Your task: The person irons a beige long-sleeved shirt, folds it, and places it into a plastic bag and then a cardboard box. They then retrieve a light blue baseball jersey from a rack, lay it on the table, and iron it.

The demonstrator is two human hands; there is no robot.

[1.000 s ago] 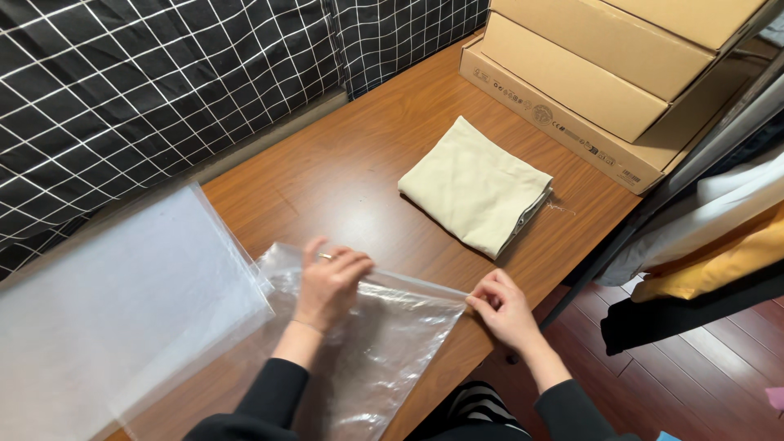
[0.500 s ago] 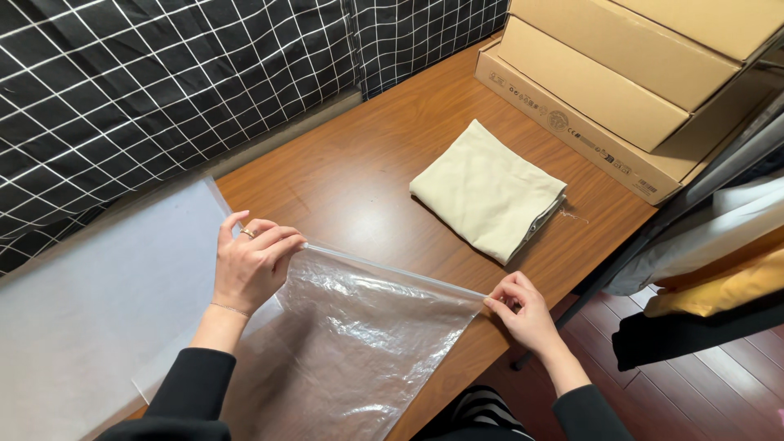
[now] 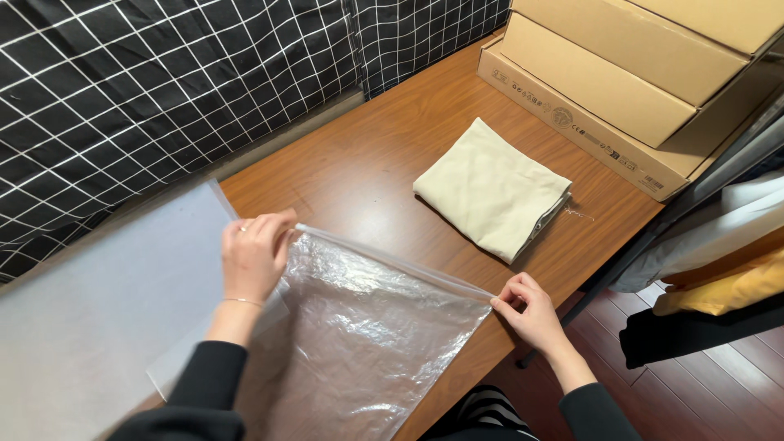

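We are holding a clear plastic bag [image 3: 367, 335] flat on the wooden table [image 3: 367, 163], at the 6 o'clock part of the view. The bag is transparent and heavily crinkled, catching light in pale streaks, with a straight ridged strip running along its top edge from 10 o'clock to 3 o'clock. Our left hand [image 3: 255, 255] is pinching the top corner at the bag's 10 o'clock end, fingers curled closed on the strip. Our right hand [image 3: 531, 310] is pinching the opposite end of that strip at 3 o'clock, fingertips closed on it, so the edge is lying taut between both hands. A stack of frosted plastic sheets [image 3: 98, 310] is lying at 9 o'clock, partly under the bag. A folded cream cloth [image 3: 490, 188] is resting on the table at 1 o'clock, well apart from the bag, with flat cardboard boxes [image 3: 604, 82] beyond it.
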